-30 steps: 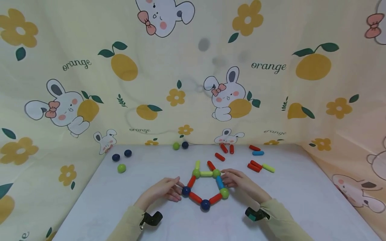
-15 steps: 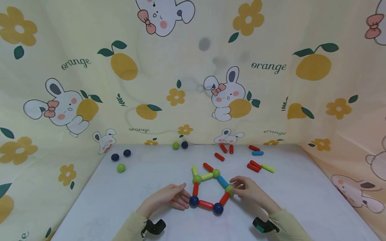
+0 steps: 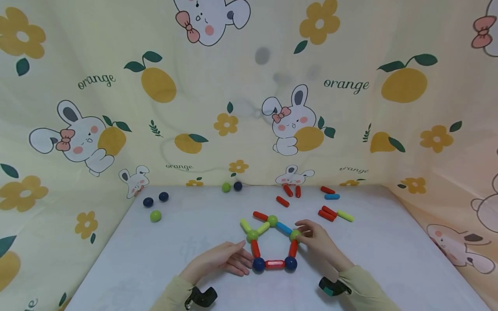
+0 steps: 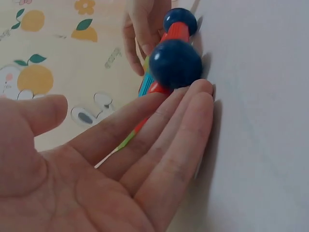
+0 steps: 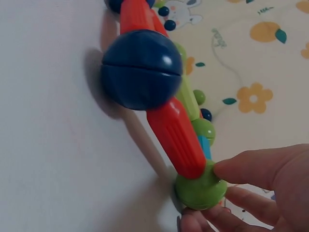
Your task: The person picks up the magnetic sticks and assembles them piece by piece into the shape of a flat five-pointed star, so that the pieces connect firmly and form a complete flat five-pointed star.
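Observation:
A ring of magnetic sticks and balls lies on the table in the head view. Its front side is a red stick (image 3: 275, 264) between two navy balls, the left navy ball (image 3: 258, 264) and the right navy ball (image 3: 290, 264). With straight fingers, my left hand (image 3: 221, 261) touches the left navy ball, as the left wrist view also shows. My right hand (image 3: 317, 242) pinches the green ball (image 5: 200, 191) at the ring's right corner between thumb and fingers. A blue stick (image 3: 284, 228) runs from there to the back green ball (image 3: 272, 220). A red stick (image 3: 260, 215) and a yellow-green stick (image 3: 245, 225) poke outward.
Loose red sticks (image 3: 282, 201) lie behind the ring. More sticks, with a blue stick (image 3: 332, 196) and a yellow-green stick (image 3: 345, 216), sit at back right. Loose navy and green balls (image 3: 155, 216) rest at back left. A printed cloth (image 3: 249, 142) hangs behind the table.
The ring has turned counterclockwise as seen from above, its front navy balls shifting right. My right hand has gone from beside the back green ball to gripping the right one; my left hand followed rightward.

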`<state>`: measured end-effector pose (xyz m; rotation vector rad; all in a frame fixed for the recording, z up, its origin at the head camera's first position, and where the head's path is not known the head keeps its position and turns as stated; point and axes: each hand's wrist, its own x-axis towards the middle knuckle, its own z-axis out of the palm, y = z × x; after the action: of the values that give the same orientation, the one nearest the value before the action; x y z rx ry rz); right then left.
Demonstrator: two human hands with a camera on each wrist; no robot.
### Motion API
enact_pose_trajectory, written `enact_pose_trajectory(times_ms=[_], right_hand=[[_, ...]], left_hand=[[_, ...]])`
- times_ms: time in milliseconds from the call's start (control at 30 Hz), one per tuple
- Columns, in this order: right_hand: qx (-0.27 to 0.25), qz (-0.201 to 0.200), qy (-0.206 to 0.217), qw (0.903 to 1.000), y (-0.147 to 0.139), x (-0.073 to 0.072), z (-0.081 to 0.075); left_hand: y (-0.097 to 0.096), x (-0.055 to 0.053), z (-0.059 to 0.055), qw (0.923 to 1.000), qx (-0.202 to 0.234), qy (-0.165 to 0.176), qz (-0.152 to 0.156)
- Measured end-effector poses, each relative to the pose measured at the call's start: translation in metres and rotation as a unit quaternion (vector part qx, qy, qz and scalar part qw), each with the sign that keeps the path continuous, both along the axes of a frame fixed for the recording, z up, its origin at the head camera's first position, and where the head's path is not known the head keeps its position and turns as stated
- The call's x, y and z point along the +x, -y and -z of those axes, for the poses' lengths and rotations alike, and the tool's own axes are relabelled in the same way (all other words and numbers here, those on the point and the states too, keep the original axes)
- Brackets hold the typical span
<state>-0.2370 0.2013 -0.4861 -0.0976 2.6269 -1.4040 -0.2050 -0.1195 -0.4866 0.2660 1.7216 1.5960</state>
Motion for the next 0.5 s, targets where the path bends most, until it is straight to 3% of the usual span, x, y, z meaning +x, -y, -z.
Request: enact_pose_trajectory(times_ms=[267, 500], right_hand=[[-0.002, 0.003, -0.009, 1.0000, 0.006, -0.009, 0.002], [-0.017, -0.008, 0.010, 0.9998, 0.006, -0.016, 0.001]], left_hand=[[0.034, -0.011, -0.008, 0.9977, -0.005, -0.053, -0.041], [0.091, -0.021, -0.023, 0.9844, -0.004, -0.118, -0.130]])
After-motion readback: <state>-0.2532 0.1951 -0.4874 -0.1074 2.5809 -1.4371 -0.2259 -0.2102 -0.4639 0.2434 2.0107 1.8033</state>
